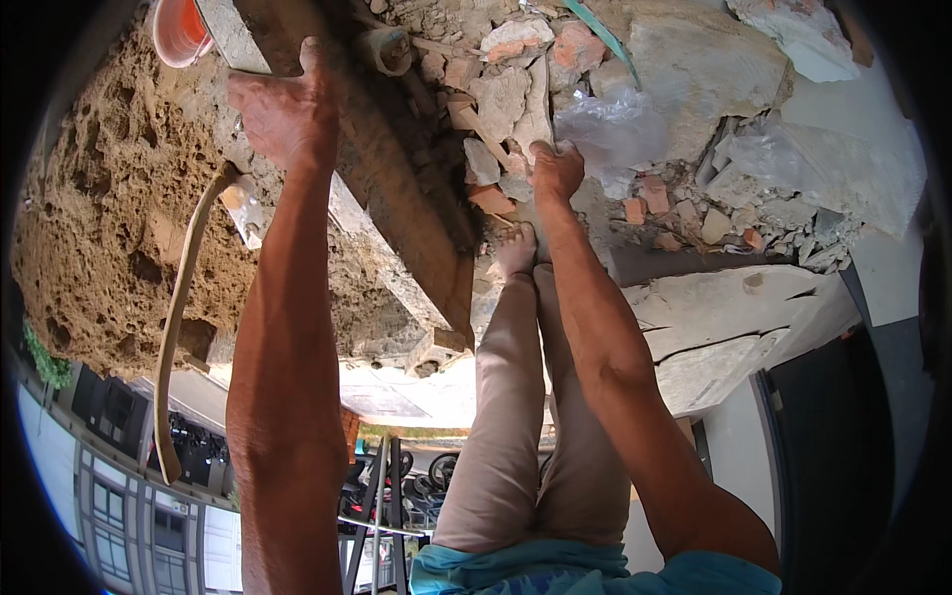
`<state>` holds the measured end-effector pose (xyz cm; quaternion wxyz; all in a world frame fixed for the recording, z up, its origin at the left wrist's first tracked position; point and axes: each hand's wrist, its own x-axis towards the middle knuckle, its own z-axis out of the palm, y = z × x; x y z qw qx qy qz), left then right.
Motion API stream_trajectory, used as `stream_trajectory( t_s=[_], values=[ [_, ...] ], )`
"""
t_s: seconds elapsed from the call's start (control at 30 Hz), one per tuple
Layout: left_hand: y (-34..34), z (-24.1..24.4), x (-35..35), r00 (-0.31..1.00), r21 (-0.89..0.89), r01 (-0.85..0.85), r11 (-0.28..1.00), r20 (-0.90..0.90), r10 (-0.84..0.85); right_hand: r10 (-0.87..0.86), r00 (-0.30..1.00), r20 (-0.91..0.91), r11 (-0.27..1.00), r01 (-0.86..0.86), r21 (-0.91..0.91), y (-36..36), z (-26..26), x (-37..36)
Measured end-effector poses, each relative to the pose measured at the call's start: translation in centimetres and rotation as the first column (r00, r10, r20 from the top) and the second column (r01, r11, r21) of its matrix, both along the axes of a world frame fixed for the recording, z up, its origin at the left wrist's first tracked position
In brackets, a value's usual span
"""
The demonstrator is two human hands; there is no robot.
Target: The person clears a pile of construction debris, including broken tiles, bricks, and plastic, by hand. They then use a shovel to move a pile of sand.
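My left hand (286,111) grips the upper edge of a long, mortar-crusted wooden board (394,216), with the thumb over its brown face and the fingertips partly hidden. The board slants down to the right between soil and rubble. My right hand (558,171) is closed around the near end of a narrow, pale, flat strip (537,104) that lies among broken masonry; its material is unclear. Left of my left forearm, a curved wooden handle (182,297) stands out from the soil heap. My bare foot (517,249) is just below my right hand.
A sandy soil heap (111,193) fills the left, with an orange-lined bucket (178,33) above it. Brick pieces (576,46), clear plastic sheeting (613,130) and large concrete slabs (706,67) lie right of the board. A cracked pale slab (729,335) is lower right.
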<state>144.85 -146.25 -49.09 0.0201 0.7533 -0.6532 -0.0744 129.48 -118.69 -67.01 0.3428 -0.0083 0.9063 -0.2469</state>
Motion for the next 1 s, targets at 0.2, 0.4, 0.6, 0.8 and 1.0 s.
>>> stream_trajectory(
  t_s=[0.2,0.4,0.6,0.8,1.0],
  values=[
    [0.0,-0.7,0.1,0.996,-0.032,0.065,0.997,0.061,-0.062,0.114,0.992,-0.062,0.973,-0.124,-0.193,3.2,1.6,-1.7],
    [-0.2,-0.6,-0.1,0.992,-0.05,0.064,0.997,0.113,-0.058,0.178,0.915,0.361,0.984,-0.159,-0.08,8.1,14.1,-8.5],
    [-0.5,-0.6,-0.2,0.994,-0.017,0.039,0.999,0.106,-0.037,0.847,0.504,-0.173,0.532,-0.812,0.239,16.3,15.7,-18.8],
    [-0.4,-0.8,-0.3,0.994,-0.008,0.049,0.999,0.099,-0.048,0.952,0.245,-0.182,0.304,-0.824,0.478,17.2,14.5,-28.2],
    [-0.3,-0.8,0.4,0.992,-0.046,0.055,0.997,0.116,-0.05,0.76,0.49,-0.427,0.623,-0.735,0.267,13.5,16.3,-24.4]
  ],
)
